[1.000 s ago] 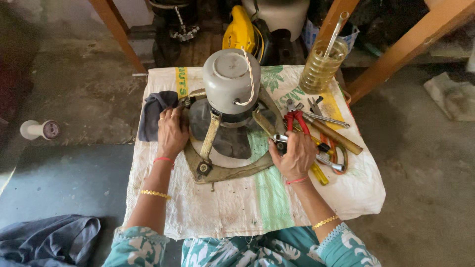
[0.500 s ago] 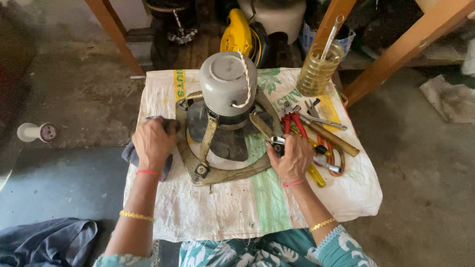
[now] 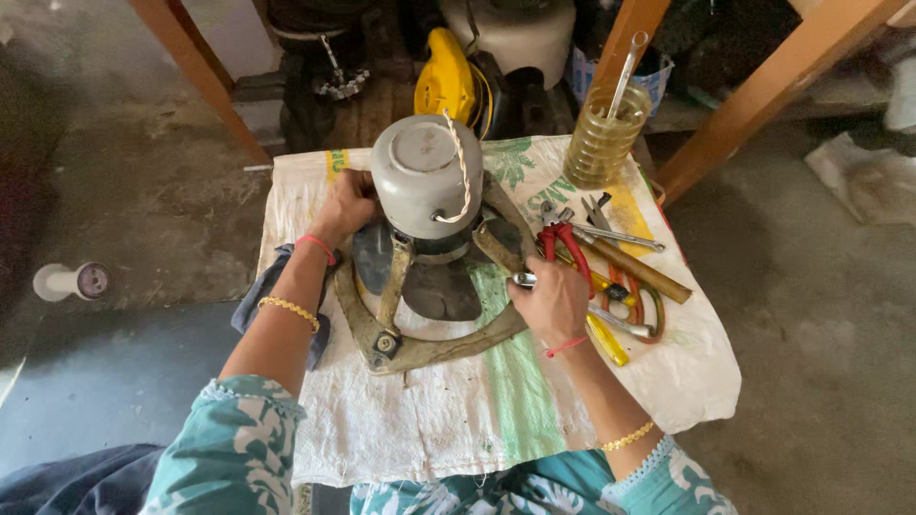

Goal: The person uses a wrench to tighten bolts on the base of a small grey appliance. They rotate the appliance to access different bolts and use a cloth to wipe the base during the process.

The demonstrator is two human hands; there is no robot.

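White sack surface (image 3: 420, 429), grey motor (image 3: 425, 195) at its centre: left hand (image 3: 348, 205) wraps the frame beside it, right hand (image 3: 551, 300) grips a metal tool (image 3: 523, 279); pliers (image 3: 563, 238) crowd the right edge.

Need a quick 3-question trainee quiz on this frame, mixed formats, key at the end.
1. True or false: the left hand rests against the grey motor housing.
2. What does the right hand grip? A) a red-handled pliers B) a silvery metal tool C) the glass jar
3. Fill in: the glass jar of yellowish liquid stands at the far ____ corner of the white sack.

Key: 1 true. 2 B, the silvery metal tool; the red-handled pliers lie beside the hand. 3 right.
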